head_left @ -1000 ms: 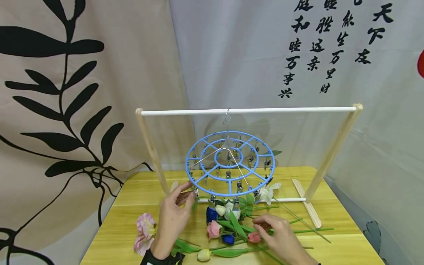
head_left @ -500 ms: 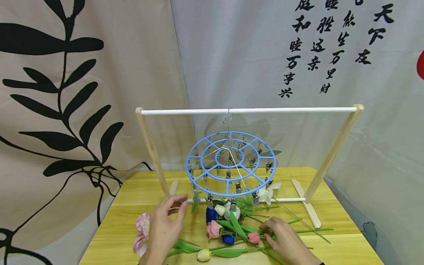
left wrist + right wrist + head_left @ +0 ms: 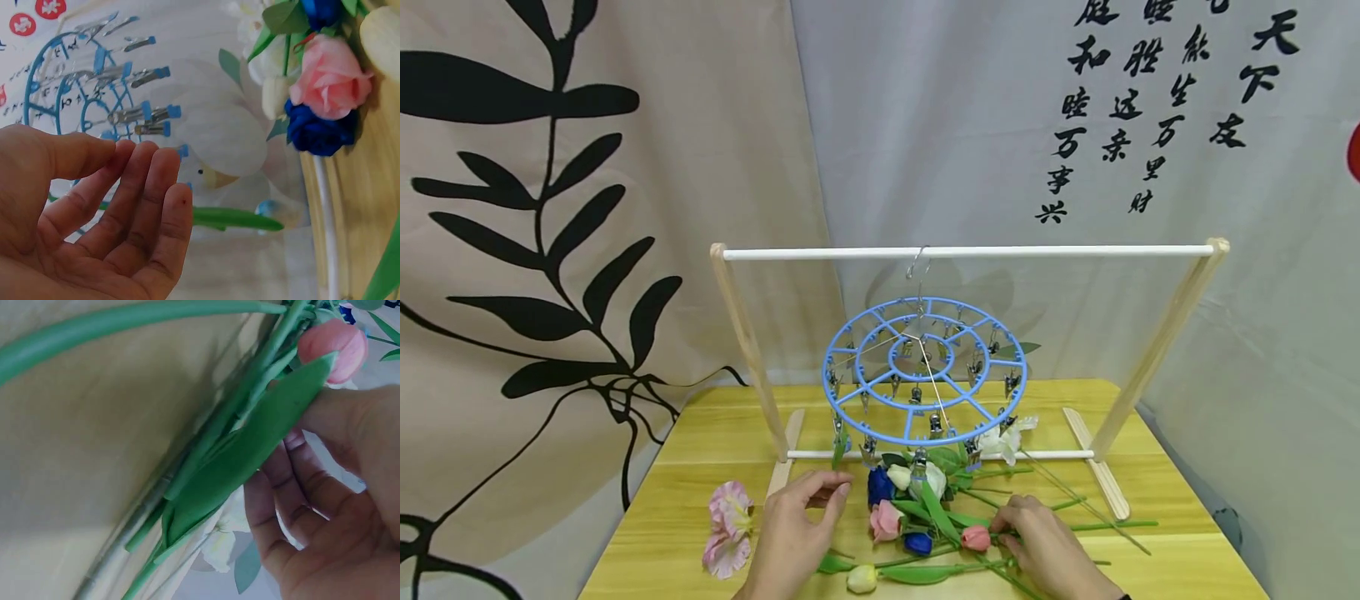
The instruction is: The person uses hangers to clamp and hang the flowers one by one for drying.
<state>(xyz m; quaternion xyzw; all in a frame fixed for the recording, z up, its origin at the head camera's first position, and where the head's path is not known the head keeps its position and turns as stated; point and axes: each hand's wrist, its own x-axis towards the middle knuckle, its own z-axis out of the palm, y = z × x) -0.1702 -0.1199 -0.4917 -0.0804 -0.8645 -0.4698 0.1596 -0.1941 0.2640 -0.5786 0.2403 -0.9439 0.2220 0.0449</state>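
My left hand [image 3: 801, 529] hovers over the table below the front left of the blue round clip hanger [image 3: 917, 440], its fingers loosely bent with nothing between them. Just beyond it, a green leaf [image 3: 839, 457] hangs beneath one of the hanger's clips; the left wrist view shows it as a green strip [image 3: 237, 218] behind the fingers. My right hand [image 3: 1037, 537] rests low among the flowers and pinches the pink tulip [image 3: 976, 538] just below its bloom. In the right wrist view a broad leaf [image 3: 250, 456] hides part of the thumb and fingertips.
The hanger hooks over a white rod [image 3: 1037, 251] on a wooden stand [image 3: 1157, 350]. Artificial flowers lie beneath, including a pink rose [image 3: 886, 522], a blue rose [image 3: 880, 487] and a pale yellow tulip [image 3: 862, 578]. Pink blossoms [image 3: 727, 529] lie at the left of the table [image 3: 655, 517].
My left hand has let go at the hanger's left clip and lowered toward the table, leaving the leaf hanging there. My right hand has shifted slightly right and closed in behind the pink tulip's bloom.
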